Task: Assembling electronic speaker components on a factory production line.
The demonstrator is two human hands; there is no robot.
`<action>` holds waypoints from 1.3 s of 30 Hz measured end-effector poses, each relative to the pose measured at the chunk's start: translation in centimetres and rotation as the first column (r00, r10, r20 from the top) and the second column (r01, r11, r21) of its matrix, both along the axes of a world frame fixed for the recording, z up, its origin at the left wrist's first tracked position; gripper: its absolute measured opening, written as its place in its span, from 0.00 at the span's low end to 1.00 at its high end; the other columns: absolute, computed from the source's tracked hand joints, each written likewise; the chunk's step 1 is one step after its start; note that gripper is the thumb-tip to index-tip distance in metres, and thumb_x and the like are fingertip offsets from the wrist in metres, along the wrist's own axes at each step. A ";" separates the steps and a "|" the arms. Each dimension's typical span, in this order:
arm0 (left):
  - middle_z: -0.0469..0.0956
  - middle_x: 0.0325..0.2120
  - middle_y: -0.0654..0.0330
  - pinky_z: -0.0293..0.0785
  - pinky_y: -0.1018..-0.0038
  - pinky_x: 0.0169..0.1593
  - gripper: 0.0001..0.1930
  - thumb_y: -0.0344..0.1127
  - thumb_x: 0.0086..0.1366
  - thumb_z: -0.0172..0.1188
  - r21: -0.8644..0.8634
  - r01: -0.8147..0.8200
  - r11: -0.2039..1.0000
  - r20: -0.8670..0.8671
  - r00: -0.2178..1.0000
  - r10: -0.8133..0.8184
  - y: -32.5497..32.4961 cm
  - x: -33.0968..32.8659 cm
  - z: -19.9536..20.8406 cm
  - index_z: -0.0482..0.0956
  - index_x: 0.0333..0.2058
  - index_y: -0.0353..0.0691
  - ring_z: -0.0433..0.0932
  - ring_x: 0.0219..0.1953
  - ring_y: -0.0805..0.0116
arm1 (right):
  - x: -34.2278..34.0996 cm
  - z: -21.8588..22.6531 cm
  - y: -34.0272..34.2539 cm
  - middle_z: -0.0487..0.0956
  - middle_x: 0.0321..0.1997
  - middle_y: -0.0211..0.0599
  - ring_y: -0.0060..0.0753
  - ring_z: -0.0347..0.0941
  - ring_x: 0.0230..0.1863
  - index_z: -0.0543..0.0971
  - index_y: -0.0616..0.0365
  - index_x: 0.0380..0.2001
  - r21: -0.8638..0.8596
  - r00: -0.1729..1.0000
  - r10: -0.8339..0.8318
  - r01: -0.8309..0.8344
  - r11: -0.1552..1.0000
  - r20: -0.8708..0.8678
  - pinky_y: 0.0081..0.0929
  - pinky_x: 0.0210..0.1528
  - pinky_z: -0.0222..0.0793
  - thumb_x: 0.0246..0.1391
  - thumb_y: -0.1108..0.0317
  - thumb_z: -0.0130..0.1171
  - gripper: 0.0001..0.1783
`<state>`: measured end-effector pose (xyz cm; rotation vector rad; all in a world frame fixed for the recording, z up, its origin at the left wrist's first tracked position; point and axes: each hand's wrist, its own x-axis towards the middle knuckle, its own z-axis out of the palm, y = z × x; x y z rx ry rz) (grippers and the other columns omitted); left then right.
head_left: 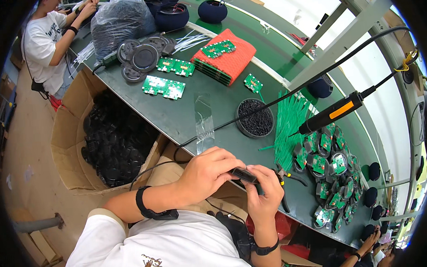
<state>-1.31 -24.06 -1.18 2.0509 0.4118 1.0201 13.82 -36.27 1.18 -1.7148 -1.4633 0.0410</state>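
Note:
Close to my body, at the bench's near edge, both hands hold a small black part (243, 174) with a smooth, dark face; its exact kind does not show. My left hand (206, 175) has its fingers closed on one end. My right hand (265, 190) pinches the other end between thumb and fingers. Beside the right hand lie cutting pliers (294, 178) with yellow and black handles. A clear plastic strip (204, 124) lies on the bench beyond the left hand. Farther off is a round dish of small black screws (255, 118).
A corded screwdriver (332, 113) hangs at right above green cable ties (288, 126) and piled round black units with green boards (339, 164). Loose circuit boards (163, 87) and an orange foam sheet (241, 50) lie farther back. A carton (71, 157) of black parts stands left; a co-worker (46, 45) sits beyond.

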 end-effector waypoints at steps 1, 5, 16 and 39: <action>0.81 0.36 0.57 0.77 0.64 0.42 0.16 0.27 0.53 0.70 0.012 -0.004 1.000 0.010 1.000 0.004 -0.1 0.0 0.0 0.83 0.43 0.41 0.80 0.39 0.55 | 0.0 0.0 -0.1 0.83 0.45 0.42 0.42 0.82 0.44 0.85 0.59 0.42 0.000 1.000 -0.001 0.001 1.000 -0.004 0.31 0.47 0.77 0.42 0.82 0.69 0.19; 0.80 0.36 0.58 0.79 0.66 0.39 0.16 0.28 0.54 0.70 -0.093 0.038 0.995 0.060 0.998 -0.032 -0.5 -0.1 -0.2 0.83 0.44 0.42 0.82 0.36 0.57 | -0.3 -0.1 -0.2 0.83 0.45 0.42 0.41 0.82 0.43 0.85 0.60 0.41 -0.014 0.999 -0.016 0.015 1.000 -0.052 0.30 0.47 0.77 0.40 0.85 0.68 0.20; 0.82 0.38 0.55 0.82 0.72 0.39 0.23 0.18 0.50 0.69 -0.135 0.072 0.988 0.122 0.991 -0.056 -0.1 -0.1 -0.8 0.85 0.47 0.41 0.84 0.37 0.62 | -0.2 -1.0 0.2 0.84 0.44 0.43 0.42 0.82 0.44 0.85 0.62 0.39 0.011 0.977 0.018 -0.015 1.000 -0.214 0.31 0.47 0.77 0.37 0.86 0.67 0.21; 0.84 0.34 0.56 0.79 0.70 0.40 0.15 0.25 0.53 0.71 -0.140 0.073 0.987 0.117 0.992 -0.057 0.1 0.1 -0.6 0.87 0.42 0.40 0.83 0.37 0.59 | -0.3 -1.2 0.3 0.84 0.42 0.41 0.42 0.80 0.42 0.85 0.62 0.37 0.031 0.973 0.007 0.001 1.000 -0.231 0.31 0.46 0.76 0.37 0.86 0.66 0.19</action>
